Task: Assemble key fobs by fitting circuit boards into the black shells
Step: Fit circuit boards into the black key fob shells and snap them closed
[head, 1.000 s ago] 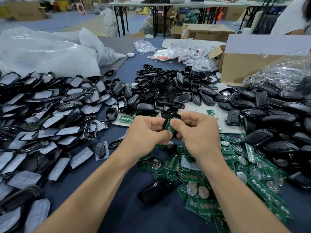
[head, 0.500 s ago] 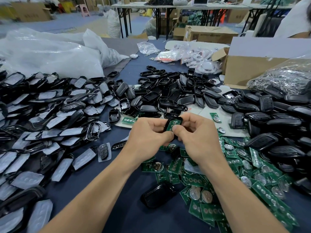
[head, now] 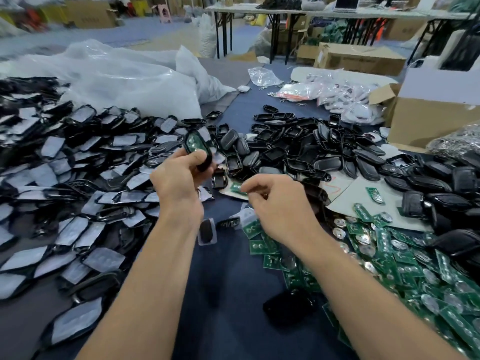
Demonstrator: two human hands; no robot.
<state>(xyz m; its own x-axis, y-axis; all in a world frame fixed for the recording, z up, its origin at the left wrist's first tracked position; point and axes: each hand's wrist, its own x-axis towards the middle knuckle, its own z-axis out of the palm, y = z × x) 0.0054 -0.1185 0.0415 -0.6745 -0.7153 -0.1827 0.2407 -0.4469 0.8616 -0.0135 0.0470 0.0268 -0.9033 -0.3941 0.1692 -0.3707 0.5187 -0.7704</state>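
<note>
Left hand (head: 178,179): fingers pinch a black shell (head: 201,154), green circuit board (head: 193,142) seated inside. Right hand (head: 283,206): fingers loosely curled, holding nothing, above the tabletop (head: 228,281).

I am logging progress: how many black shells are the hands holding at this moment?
1. The left hand grips a black shell with a green board inside, above the left pile. The right hand holds none that shows.

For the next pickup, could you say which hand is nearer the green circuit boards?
Right: the right hand hovers by the circuit boards; the left hand holds a shell farther left.
</note>
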